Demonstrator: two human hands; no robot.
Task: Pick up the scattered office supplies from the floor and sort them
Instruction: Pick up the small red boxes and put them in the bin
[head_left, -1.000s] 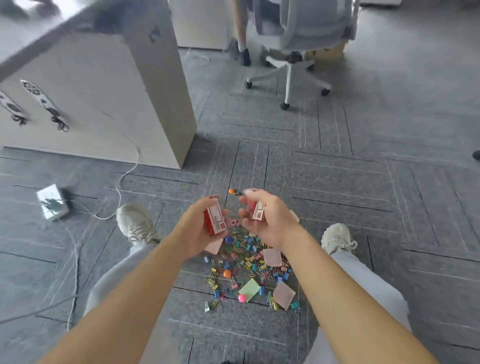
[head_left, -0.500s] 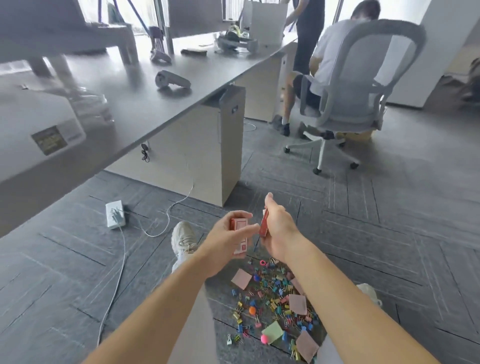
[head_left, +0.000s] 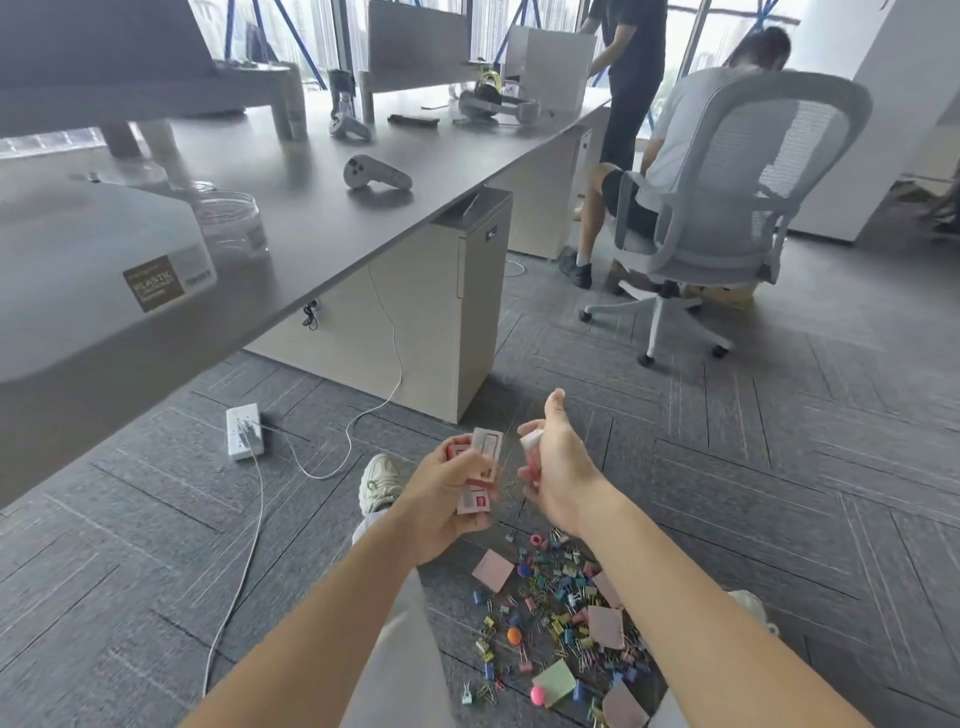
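As I hold both hands above the gray carpet (head_left: 779, 493), my left hand (head_left: 441, 499) grips small red-and-white boxes (head_left: 483, 462), fingers curled round them. My right hand (head_left: 558, 473), just beside it, holds another small pale box (head_left: 532, 446) in curled fingers, thumb raised. Below my wrists, coloured binder clips (head_left: 563, 582), pink sticky-note pads (head_left: 492, 570) and a green pad (head_left: 553, 682) lie scattered on the floor.
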